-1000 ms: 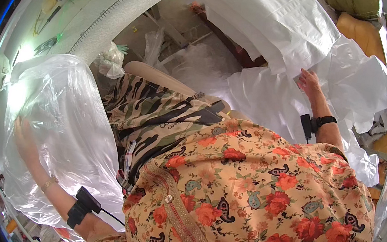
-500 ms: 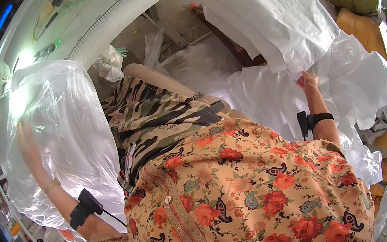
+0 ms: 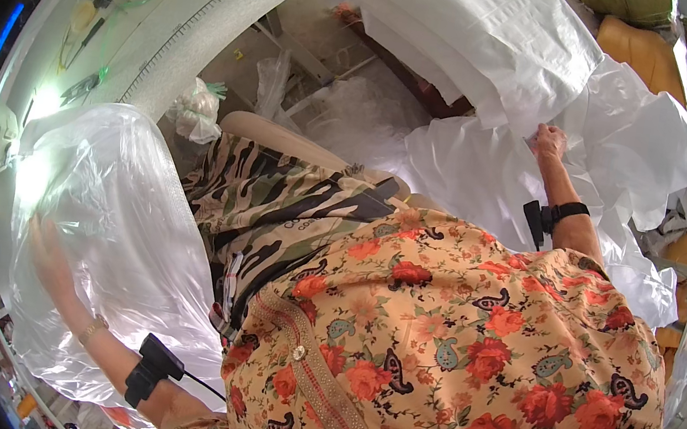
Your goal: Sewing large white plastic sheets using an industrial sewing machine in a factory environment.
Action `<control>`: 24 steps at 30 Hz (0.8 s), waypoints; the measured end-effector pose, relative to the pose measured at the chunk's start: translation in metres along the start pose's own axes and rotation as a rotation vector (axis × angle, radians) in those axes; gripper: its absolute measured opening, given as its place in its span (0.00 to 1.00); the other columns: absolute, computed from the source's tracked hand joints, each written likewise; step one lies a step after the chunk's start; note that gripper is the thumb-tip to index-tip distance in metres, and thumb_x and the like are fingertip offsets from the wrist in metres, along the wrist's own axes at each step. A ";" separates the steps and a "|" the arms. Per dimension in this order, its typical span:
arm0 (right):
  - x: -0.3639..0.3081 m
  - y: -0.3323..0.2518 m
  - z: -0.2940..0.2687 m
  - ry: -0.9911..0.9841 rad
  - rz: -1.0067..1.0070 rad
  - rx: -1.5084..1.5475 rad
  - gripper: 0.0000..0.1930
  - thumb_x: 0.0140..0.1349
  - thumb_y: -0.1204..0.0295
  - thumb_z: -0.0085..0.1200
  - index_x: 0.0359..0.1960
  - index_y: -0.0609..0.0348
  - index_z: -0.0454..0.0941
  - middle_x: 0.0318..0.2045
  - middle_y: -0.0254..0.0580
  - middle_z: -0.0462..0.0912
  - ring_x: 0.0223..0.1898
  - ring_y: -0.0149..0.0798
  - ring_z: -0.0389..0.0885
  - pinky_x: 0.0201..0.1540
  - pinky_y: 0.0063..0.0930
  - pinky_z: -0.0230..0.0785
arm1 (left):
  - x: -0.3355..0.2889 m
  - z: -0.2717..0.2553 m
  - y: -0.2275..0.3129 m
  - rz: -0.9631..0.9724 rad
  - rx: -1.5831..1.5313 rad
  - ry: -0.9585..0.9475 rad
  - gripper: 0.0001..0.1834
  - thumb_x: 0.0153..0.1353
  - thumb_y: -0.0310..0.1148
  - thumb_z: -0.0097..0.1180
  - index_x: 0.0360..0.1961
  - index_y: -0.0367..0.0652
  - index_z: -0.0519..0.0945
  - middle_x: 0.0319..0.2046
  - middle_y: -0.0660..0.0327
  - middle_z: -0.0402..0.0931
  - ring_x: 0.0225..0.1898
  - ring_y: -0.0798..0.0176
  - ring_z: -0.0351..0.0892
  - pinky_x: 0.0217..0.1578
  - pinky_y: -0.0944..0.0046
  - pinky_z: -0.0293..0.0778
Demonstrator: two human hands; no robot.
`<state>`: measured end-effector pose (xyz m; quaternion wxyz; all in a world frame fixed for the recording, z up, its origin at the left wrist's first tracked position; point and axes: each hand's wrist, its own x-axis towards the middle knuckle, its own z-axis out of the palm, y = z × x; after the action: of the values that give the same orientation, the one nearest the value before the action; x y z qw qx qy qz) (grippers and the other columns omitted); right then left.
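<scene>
On the left, a clear plastic sheet (image 3: pixel 139 230) drapes over the edge of the white work surface. My left hand (image 3: pixel 52 257) lies along this sheet with its fingers stretched out; glare and film blur the fingertips. Far out to the right, my right hand (image 3: pixel 550 141) is closed in a pinch on a white, film-like sheet (image 3: pixel 473 167). That sheet spreads in wrinkled folds around the hand, and more of it hangs from above. The pinched edge itself is partly hidden by the fingers.
The white work surface (image 3: pixel 144 37) carries a printed ruler scale, small scissors (image 3: pixel 80 92) and thin tools. A knotted bag of whitish material (image 3: pixel 197 111) hangs beside its edge. Yellow bundles (image 3: pixel 638 54) and piled white material stand at the right. My lap, in camouflage cloth (image 3: pixel 284 197), lies between the sheets.
My right hand has shifted very slightly and turned a little at the wrist, still on the white sheet. The left hand stays nearly in place on the clear plastic.
</scene>
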<state>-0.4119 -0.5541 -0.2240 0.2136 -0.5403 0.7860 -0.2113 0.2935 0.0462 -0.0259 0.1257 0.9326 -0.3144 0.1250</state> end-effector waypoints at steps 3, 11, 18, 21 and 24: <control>0.009 0.001 -0.002 -0.014 -0.085 -0.001 0.13 0.56 0.65 0.57 0.27 0.65 0.80 0.19 0.40 0.81 0.24 0.38 0.82 0.26 0.31 0.76 | 0.000 0.001 -0.001 0.000 0.006 0.005 0.34 0.70 0.54 0.39 0.64 0.35 0.66 0.64 0.48 0.63 0.66 0.49 0.60 0.65 0.56 0.55; 0.001 -0.026 -0.019 -0.005 -0.248 0.351 0.11 0.59 0.73 0.51 0.40 0.67 0.77 0.25 0.38 0.77 0.22 0.30 0.76 0.27 0.23 0.75 | -0.002 0.000 -0.004 -0.025 0.001 0.002 0.34 0.70 0.54 0.40 0.64 0.36 0.66 0.64 0.48 0.63 0.66 0.48 0.60 0.64 0.56 0.57; 0.018 -0.037 -0.038 -0.051 -0.733 0.072 0.14 0.58 0.75 0.51 0.46 0.59 0.80 0.27 0.46 0.83 0.33 0.38 0.82 0.37 0.29 0.72 | -0.003 0.001 -0.004 -0.043 0.015 -0.005 0.30 0.70 0.48 0.41 0.64 0.35 0.66 0.64 0.48 0.63 0.67 0.51 0.60 0.65 0.58 0.55; 0.032 -0.074 -0.057 0.108 -0.900 -0.200 0.12 0.59 0.66 0.52 0.41 0.56 0.82 0.31 0.51 0.83 0.38 0.52 0.82 0.41 0.40 0.71 | 0.000 0.005 -0.005 -0.042 0.039 -0.014 0.30 0.70 0.48 0.41 0.64 0.36 0.66 0.64 0.48 0.64 0.66 0.51 0.61 0.65 0.58 0.56; 0.090 -0.144 -0.096 0.463 -0.872 -0.204 0.19 0.60 0.53 0.50 0.27 0.56 0.79 0.27 0.51 0.81 0.34 0.56 0.79 0.38 0.48 0.68 | 0.004 0.001 -0.009 -0.030 0.017 0.014 0.32 0.69 0.52 0.41 0.64 0.37 0.67 0.64 0.48 0.63 0.66 0.49 0.61 0.65 0.56 0.56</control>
<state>-0.3863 -0.6762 -0.0735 -0.1283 -0.7755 0.5306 -0.3172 0.3020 0.0508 -0.0270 0.1216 0.9374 -0.2984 0.1323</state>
